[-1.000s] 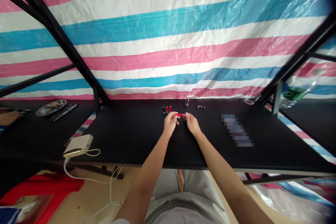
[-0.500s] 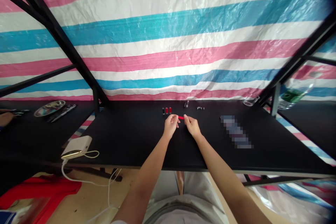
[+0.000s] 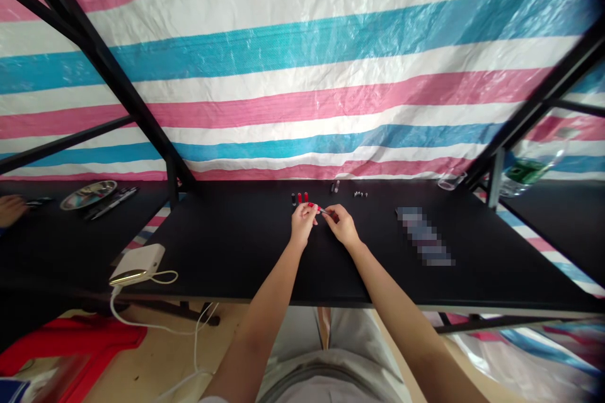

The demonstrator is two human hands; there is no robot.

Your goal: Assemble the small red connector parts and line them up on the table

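Red tube [image 3: 317, 208] pinched in the left hand [image 3: 302, 224], right hand [image 3: 343, 227] touching its end, grip unclear.

L hand [image 3: 303, 225], R hand [image 3: 342, 227] at sm red tube [image 3: 317, 208], blk table [image 3: 236, 264] beneath

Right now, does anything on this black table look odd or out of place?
One thing stands out: a long strip on the black table, right of the hands, is pixelated, so it can't be identified. The small red and black pieces stand in a tidy row, with no sign of a spill.
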